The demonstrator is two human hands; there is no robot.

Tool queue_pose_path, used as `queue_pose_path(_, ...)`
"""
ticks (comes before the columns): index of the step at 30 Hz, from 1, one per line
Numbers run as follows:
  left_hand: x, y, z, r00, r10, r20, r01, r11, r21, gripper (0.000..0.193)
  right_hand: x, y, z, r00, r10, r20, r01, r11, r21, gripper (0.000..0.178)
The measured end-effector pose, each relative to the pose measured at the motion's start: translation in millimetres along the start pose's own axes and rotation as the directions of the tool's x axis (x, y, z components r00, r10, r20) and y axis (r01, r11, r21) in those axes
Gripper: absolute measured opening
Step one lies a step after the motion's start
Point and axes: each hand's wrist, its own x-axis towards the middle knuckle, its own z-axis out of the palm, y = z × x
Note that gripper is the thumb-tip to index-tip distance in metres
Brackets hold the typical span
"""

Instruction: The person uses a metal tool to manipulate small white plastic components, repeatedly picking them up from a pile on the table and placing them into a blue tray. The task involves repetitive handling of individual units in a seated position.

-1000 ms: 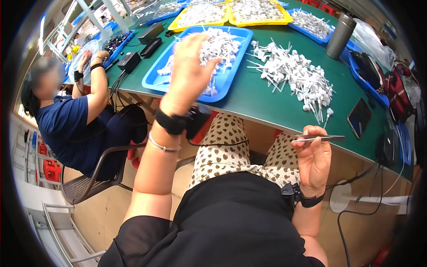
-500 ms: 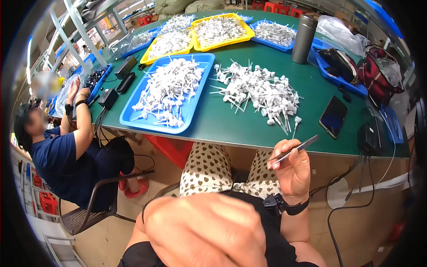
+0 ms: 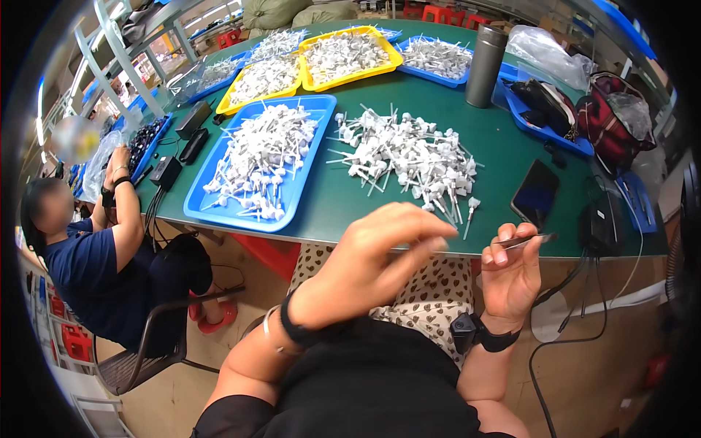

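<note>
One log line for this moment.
left hand: blurred, near loose white pile | right hand: pinching slim metal tool | front blue tray: heaped with white pieces

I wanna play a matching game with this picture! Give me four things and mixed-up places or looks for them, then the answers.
Things:
1. right hand
2. nearest blue tray
3. flask
4. phone

Places or looks:
A. tall, grey and standing
B. pinching a thin metal tool
C. lying flat, dark screen
D. just left of the loose white pile

Pairs: 1-B, 2-D, 3-A, 4-C
</note>
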Motion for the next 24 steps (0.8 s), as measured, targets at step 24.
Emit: queue_pose_path(24,17.4,-44.5,46.8,0.957,-0.28,-0.078,0.273,0.958,-0.082,0.011,-2.4,-6.5,5.6,0.998,-0.066,-0.005,0.065,0.985,-0.159,0.034)
